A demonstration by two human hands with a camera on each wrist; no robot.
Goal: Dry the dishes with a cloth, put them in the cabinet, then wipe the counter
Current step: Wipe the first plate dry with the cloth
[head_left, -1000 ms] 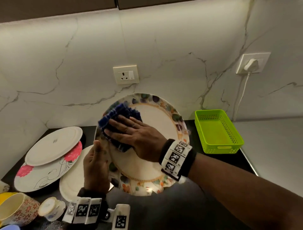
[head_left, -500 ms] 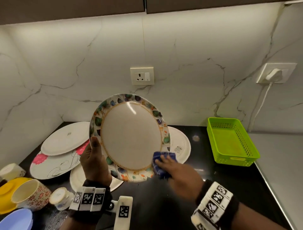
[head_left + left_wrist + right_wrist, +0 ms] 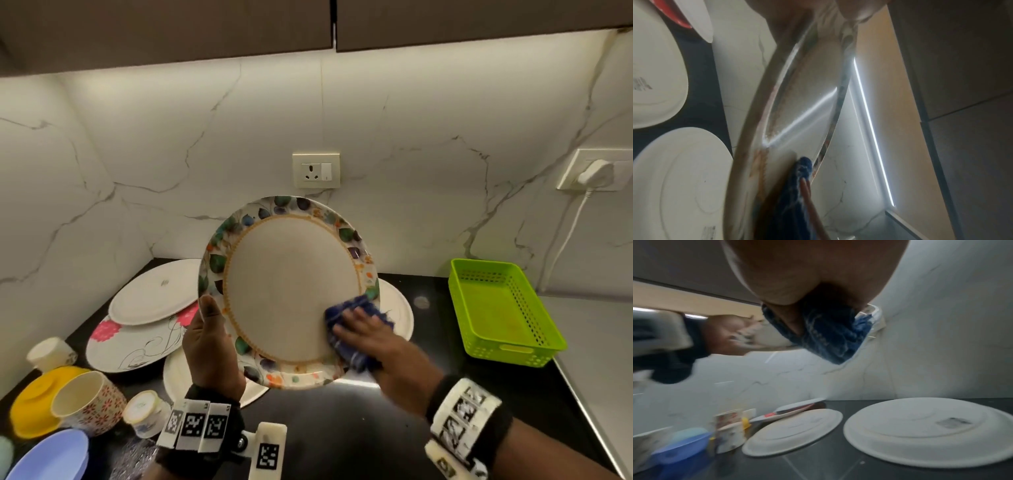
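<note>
Two hands work one dish at the frame's centre. The left hand (image 3: pixel 209 346) grips the leaf-rimmed plate (image 3: pixel 291 291) by its lower left rim, thumb on the face, holding it tilted above the black counter (image 3: pixel 342 438). The right hand (image 3: pixel 373 339) presses the blue cloth (image 3: pixel 346 329) with nearly straight fingers against the plate's lower right, higher and further onto its face than half a second ago.

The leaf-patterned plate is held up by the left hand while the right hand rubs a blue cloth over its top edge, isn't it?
Not quite. The left hand does hold up the leaf-patterned plate, but the right hand presses the blue cloth against the lower right of the plate, not its top edge. The head view shows this.
</note>
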